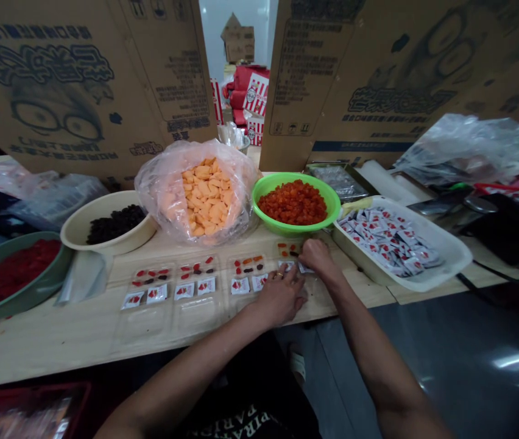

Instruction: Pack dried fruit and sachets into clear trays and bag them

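The head camera is looking forward and down from just behind the surface [35, 347], staying close above the left hand [280, 297] and right hand [317, 256]. It is facing across the surface toward the cartons [81, 91] standing beyond it, and it is taking in a wide stretch of the surface from nearby.

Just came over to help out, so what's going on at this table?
A person is working with both bare hands at a wooden table. The right hand is on white sachets in a clear plastic tray, and the ringed left hand is right beside it. Similar trays to the left hold small red and dark pieces and sachets. Nearby are a green bowl of red-orange pieces and a white bin of sachets.
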Demonstrator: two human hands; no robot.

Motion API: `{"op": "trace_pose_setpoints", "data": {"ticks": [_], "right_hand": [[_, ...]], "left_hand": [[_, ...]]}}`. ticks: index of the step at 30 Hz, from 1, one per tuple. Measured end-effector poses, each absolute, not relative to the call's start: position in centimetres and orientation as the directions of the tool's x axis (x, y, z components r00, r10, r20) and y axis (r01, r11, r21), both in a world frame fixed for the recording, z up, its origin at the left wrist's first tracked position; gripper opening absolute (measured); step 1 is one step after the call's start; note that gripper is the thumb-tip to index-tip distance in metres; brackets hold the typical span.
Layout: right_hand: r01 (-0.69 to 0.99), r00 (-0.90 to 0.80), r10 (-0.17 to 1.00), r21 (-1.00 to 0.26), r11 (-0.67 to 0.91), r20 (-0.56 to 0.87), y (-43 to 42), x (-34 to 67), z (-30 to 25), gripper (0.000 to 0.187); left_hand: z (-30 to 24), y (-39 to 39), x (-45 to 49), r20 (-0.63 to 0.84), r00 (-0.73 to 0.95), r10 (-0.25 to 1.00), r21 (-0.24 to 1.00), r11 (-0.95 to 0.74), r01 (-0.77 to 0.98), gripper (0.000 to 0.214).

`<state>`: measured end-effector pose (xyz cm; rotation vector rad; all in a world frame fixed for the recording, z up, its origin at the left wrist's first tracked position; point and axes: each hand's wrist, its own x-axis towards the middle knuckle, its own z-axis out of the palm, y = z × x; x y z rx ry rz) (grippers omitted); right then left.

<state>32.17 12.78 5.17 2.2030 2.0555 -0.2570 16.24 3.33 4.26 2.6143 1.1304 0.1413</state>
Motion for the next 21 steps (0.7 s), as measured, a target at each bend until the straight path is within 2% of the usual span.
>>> {"op": "trace_pose_setpoints", "data": {"ticks": [3, 5, 7, 8, 9, 10, 11, 13, 14, 16, 19, 21], "right_hand": [[0.997, 0.058, 0.979, -0.037, -0.066, -0.197, 12.8, 32.5, 5.5, 0.023], [0.996, 0.079, 0.986, -0.039, -0.085, -0.148, 12.1, 32.5, 5.9, 0.027], [0.992, 0.076, 0.997, -0.097, -0.076, -0.006, 10.8, 32.1, 6.2, 0.030], [0.987, 0.039, 0.996, -0.158, -0.026, 0.075, 9.9, 31.8, 6.3, 0.030], [0.971, -0.029, 0.990, -0.233, 0.062, 0.141, 9.0, 31.4, 6.2, 0.027], [0.933, -0.122, 0.975, -0.314, 0.177, 0.186, 8.2, 30.9, 6.0, 0.024], [0.872, -0.222, 0.953, -0.395, 0.288, 0.204, 7.5, 30.6, 5.8, 0.022], [0.747, -0.360, 0.912, -0.525, 0.408, 0.197, 7.1, 30.1, 5.3, 0.023], [0.718, -0.368, 0.910, -0.563, 0.410, 0.194, 7.4, 30.2, 5.1, 0.025], [0.762, -0.270, 0.945, -0.559, 0.327, 0.185, 8.8, 30.8, 4.8, 0.029], [0.891, -0.085, 0.985, -0.430, 0.143, 0.152, 11.4, 32.6, 4.6, 0.031], [0.922, -0.040, 0.990, -0.378, 0.088, 0.132, 12.3, 34.2, 4.6, 0.037]], "left_hand": [[4.6, 3.5, 16.2, 0.035, 0.688, 0.725, 0.351, -0.653, 0.671, 0.041], [4.8, 3.6, 16.3, 0.114, 0.637, 0.762, 0.487, -0.602, 0.633, 0.036], [5.1, 4.0, 16.5, 0.134, 0.473, 0.871, 0.748, -0.402, 0.528, 0.032], [5.3, 4.3, 16.6, 0.063, 0.362, 0.930, 0.883, -0.221, 0.414, 0.029], [5.5, 4.7, 16.6, -0.066, 0.266, 0.962, 0.969, -0.002, 0.249, 0.029], [5.8, 5.2, 16.6, -0.226, 0.208, 0.952, 0.974, 0.219, 0.056, 0.031], [6.0, 5.7, 16.4, -0.379, 0.193, 0.905, 0.903, 0.407, -0.137, 0.034], [6.6, 6.5, 16.1, -0.563, 0.246, 0.789, 0.679, 0.612, -0.407, 0.031], [6.8, 6.8, 15.8, -0.601, 0.271, 0.752, 0.596, 0.648, -0.474, 0.027], [7.3, 7.0, 15.1, -0.627, 0.291, 0.723, 0.529, 0.669, -0.522, 0.024], [7.9, 6.2, 13.7, -0.614, 0.291, 0.734, 0.539, 0.659, -0.525, 0.027], [8.1, 5.2, 12.3, -0.587, 0.288, 0.757, 0.568, 0.638, -0.520, 0.023]]}}
